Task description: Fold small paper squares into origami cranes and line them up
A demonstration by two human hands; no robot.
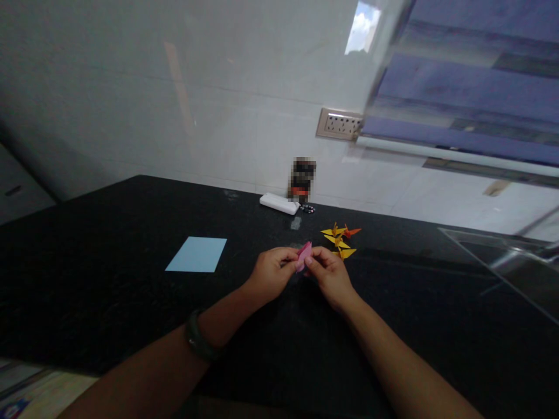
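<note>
Near counter open — folded cranes block beyond, blue sheet lies left.

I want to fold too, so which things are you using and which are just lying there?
In use: pink paper, pinched between left hand and right hand.
Lying about: blue sheet, folded figures, white box, socket.

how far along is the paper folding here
Done: a few folded yellow and orange paper figures lie on the black counter past the right hand. In hand: left hand and right hand pinch a small pink paper, partly folded. Left: one light blue sheet lies flat and unfolded to the left.
</note>
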